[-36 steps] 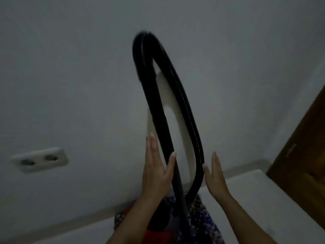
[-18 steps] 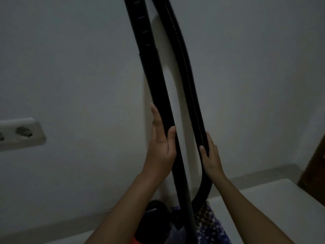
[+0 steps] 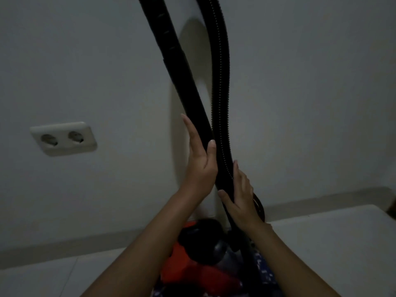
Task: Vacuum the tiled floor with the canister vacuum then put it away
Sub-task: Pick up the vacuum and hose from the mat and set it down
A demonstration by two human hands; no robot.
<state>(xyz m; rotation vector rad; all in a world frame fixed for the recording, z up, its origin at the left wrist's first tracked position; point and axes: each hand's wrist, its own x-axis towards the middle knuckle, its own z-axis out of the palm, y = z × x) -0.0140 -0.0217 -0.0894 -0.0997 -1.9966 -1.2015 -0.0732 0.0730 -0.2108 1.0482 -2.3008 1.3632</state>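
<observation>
I am viewing a dim corner from the head camera, looking down along both forearms. The rigid black wand (image 3: 182, 78) is standing nearly upright, leaning slightly left toward the top, in front of the white wall (image 3: 85, 61). The ribbed black hose (image 3: 221, 93) is running down just beside it on the right, and the two are meeting at hand level.

The left hand (image 3: 200, 166) is lying flat against the left side of the wand, fingers extended and held together, thumb reaching across the front of the tube. It is bracing rather than wrapping fully around.

The right hand (image 3: 240, 196) is sitting lower, on the right side, with the fingers laid along the hose and the thumb hooking round the front, loosely clasping the hose where it is bending under.

The red and black canister body (image 3: 199, 260) is resting below and between the forearms, near the wall base, on the pale tiled floor (image 3: 332, 243). A double wall socket (image 3: 63, 138) is mounted well to the left of the wand.
</observation>
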